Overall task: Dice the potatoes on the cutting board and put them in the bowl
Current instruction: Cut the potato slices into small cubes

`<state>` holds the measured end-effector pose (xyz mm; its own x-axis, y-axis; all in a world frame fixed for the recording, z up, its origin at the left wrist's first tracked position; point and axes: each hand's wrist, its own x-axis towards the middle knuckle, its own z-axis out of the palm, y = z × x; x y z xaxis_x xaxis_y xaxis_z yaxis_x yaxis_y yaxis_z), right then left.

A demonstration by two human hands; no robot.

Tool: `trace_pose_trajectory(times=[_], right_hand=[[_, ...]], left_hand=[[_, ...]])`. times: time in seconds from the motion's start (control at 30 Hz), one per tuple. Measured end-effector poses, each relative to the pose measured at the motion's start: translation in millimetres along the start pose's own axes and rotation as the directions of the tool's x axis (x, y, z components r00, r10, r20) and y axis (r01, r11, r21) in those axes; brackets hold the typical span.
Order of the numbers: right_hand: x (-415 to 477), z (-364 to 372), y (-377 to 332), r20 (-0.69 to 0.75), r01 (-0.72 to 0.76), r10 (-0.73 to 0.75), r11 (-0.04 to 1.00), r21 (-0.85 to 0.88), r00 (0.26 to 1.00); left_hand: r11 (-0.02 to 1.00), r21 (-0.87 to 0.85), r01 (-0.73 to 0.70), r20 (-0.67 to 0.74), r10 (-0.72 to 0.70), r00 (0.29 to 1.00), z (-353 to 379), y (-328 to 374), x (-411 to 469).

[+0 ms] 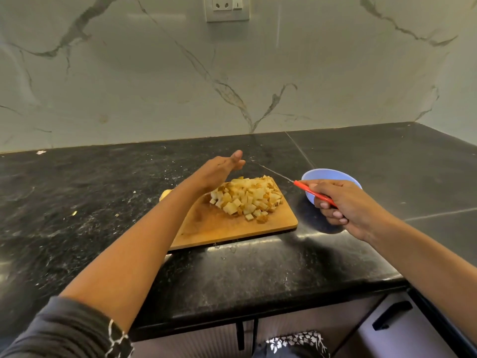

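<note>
While the fingers [327, 211] of the right hand [343, 202] curl tight round the thin red-handled knife [313, 193], its blade pointing away leftward over the black speckled stone bench [103, 189], the left hand [219, 169] hovers with straight fingers, holding nothing. Just beside it, a heap of pale diced potatoes [247, 197] sits on the rectangular wooden cutting board [219, 228]. The round pale-blue bowl [327, 174] stands just right of the board, behind the right hand.
</note>
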<state>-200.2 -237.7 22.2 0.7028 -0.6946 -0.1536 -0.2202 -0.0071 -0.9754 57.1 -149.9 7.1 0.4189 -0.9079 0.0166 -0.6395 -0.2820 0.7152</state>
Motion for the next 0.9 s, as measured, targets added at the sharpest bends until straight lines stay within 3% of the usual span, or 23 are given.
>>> trace_pose_trajectory(times=[0.1, 0.23, 0.3, 0.33, 0.43, 0.53, 0.6, 0.67, 0.73, 0.8, 0.9], right_hand=[[0, 1, 3, -0.013, 0.013, -0.013, 1.0, -0.009, 1.0], [-1, 2, 5, -0.057, 0.028, -0.028, 1.0, -0.008, 0.998], [1, 4, 7, -0.119, 0.066, -0.078, 0.993, -0.101, 0.99], [3, 4, 9, -0.151, 0.106, -0.142, 0.968, -0.229, 0.978], [4, 5, 15, -0.113, 0.217, -0.385, 0.712, -0.667, 0.916], [1, 5, 19, -0.023, 0.285, -0.512, 0.515, -0.808, 0.859], [1, 5, 20, 0.016, 0.318, -0.539, 0.473, -0.821, 0.842], [2, 4, 21, 0.009, 0.343, -0.532, 0.532, -0.774, 0.847], [6, 3, 22, -0.051, 0.33, -0.469, 0.691, -0.643, 0.882], [11, 0, 23, -0.122, 0.277, -0.372, 0.839, -0.469, 0.92], [13, -5, 21, -0.15, 0.22, -0.293, 0.901, -0.374, 0.944]], left_hand=[[0.998, 0.011, 0.063, 0.155, -0.064, 0.986, 3, 3, 7], [0.998, 0.049, 0.051, 0.247, -0.061, 0.967, 5, 4, 8], [0.999, 0.024, 0.042, 0.296, -0.047, 0.954, 4, 6, 5], [0.999, 0.009, 0.035, 0.314, -0.036, 0.949, 3, 6, 5], [0.999, -0.049, 0.007, 0.293, 0.007, 0.956, -1, 6, 7], [0.998, 0.008, -0.066, 0.177, 0.064, 0.982, -2, 5, 14], [0.973, 0.112, -0.204, 0.094, 0.194, 0.977, -1, 8, 13], [0.882, 0.242, -0.403, 0.117, 0.386, 0.915, 3, 8, 11], [0.713, 0.438, -0.547, 0.196, 0.519, 0.832, 7, 6, 6], [0.589, 0.587, -0.556, 0.227, 0.54, 0.811, 9, -1, 3], [0.59, 0.665, -0.458, 0.142, 0.502, 0.853, 8, -9, -1]])
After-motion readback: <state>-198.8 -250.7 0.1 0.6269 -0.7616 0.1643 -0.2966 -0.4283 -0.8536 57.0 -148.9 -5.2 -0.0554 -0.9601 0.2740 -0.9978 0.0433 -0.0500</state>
